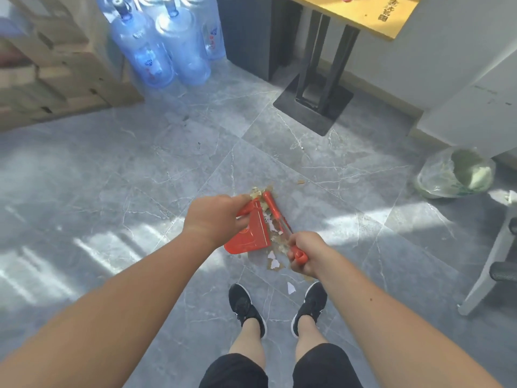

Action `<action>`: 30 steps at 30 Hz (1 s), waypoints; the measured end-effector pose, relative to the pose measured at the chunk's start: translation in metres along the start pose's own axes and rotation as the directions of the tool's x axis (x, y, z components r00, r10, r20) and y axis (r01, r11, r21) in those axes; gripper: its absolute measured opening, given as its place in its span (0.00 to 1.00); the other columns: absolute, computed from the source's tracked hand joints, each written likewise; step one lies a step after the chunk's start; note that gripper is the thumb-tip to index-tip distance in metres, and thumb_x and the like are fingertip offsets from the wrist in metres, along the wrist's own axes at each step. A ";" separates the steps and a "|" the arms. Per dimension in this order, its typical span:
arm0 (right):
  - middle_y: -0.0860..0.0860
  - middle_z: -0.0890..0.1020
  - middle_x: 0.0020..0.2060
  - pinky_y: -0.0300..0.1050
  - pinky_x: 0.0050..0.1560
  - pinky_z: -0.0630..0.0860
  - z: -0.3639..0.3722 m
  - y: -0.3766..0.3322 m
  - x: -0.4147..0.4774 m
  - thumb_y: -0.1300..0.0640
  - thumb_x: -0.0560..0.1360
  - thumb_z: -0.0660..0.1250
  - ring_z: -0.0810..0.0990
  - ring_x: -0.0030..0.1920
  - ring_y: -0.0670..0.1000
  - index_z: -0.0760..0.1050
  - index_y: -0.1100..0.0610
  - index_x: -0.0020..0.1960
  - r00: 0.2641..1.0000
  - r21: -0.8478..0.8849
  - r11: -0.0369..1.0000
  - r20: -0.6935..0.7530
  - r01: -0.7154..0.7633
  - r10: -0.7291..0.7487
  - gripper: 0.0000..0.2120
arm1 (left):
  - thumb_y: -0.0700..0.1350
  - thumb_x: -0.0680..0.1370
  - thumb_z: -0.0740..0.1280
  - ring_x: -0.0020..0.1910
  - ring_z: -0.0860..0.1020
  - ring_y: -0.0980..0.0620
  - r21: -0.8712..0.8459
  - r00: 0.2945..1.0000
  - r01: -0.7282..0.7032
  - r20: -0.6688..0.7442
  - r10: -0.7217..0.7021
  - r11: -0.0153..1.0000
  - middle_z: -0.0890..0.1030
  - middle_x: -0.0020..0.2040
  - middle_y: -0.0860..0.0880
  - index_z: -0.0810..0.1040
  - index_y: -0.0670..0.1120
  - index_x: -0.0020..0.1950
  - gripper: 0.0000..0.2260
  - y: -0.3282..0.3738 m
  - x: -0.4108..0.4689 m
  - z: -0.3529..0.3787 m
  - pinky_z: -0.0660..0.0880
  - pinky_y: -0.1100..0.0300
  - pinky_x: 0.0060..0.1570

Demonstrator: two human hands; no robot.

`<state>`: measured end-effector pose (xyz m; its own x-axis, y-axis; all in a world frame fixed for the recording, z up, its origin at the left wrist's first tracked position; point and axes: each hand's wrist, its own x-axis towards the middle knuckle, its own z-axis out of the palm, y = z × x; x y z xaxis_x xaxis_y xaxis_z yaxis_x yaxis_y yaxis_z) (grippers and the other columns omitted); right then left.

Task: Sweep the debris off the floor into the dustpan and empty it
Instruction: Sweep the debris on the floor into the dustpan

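Head view: red dustpan [247,233] tilted, pale debris [275,233] along edge.

At the centre of the frame the dustpan [249,233] sits on the floor [112,177], with the hand brush [275,217] just to its right and debris [275,253] lying between and below them. Water bottles [167,43] stand at upper left beside stacked boxes [56,65]; a table [363,12] fills the upper right. A plastic bag [453,175] lies at right, the person's shoes [246,306] at lower centre.
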<state>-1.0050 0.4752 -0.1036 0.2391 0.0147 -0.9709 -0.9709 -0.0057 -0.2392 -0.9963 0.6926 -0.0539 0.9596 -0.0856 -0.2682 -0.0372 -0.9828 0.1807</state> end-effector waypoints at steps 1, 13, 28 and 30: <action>0.52 0.67 0.15 0.31 0.15 0.59 0.008 0.001 -0.002 0.69 0.78 0.55 0.64 0.26 0.47 0.65 0.59 0.42 1.000 -0.006 1.000 -0.010 0.005 -0.005 0.08 | 0.62 0.78 0.63 0.37 0.81 0.46 -0.003 1.000 0.010 -0.003 -0.010 1.000 0.80 0.38 0.51 0.77 0.59 0.51 0.10 -0.010 -0.005 -0.001 0.77 0.56 0.37; 0.52 0.66 0.20 0.33 0.17 0.60 0.015 -0.046 0.005 0.69 0.75 0.56 0.68 0.24 0.48 0.69 0.61 0.50 0.977 0.003 0.989 -0.156 0.146 -0.144 0.07 | 0.65 0.78 0.62 0.36 0.80 0.49 -0.075 0.993 0.106 -0.049 -0.110 0.991 0.78 0.35 0.52 0.77 0.58 0.49 0.13 -0.076 -0.035 0.000 0.76 0.57 0.35; 0.54 0.67 0.31 0.33 0.20 0.62 -0.014 -0.093 0.098 0.69 0.76 0.56 0.65 0.22 0.48 0.68 0.63 0.56 0.992 -0.312 0.947 -0.071 0.078 -0.105 0.10 | 0.62 0.76 0.63 0.35 0.77 0.52 -0.028 0.965 0.258 -0.036 -0.259 0.966 0.77 0.33 0.54 0.78 0.58 0.51 0.11 -0.038 -0.022 0.003 0.70 0.60 0.33; 0.55 0.68 0.30 0.33 0.20 0.63 -0.002 -0.082 0.095 0.69 0.77 0.55 0.65 0.22 0.49 0.68 0.63 0.54 0.995 -0.380 0.922 -0.043 0.071 -0.094 0.07 | 0.62 0.76 0.64 0.35 0.76 0.53 -0.040 0.955 0.294 -0.035 -0.295 0.955 0.76 0.32 0.55 0.79 0.59 0.51 0.10 -0.039 -0.027 -0.001 0.67 0.61 0.32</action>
<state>-0.9030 0.4751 -0.1763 0.3295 -0.0277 -0.9438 -0.8752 -0.3839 -0.2943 -1.0201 0.7339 -0.0526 0.9369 0.2141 -0.2765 0.2577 -0.9572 0.1320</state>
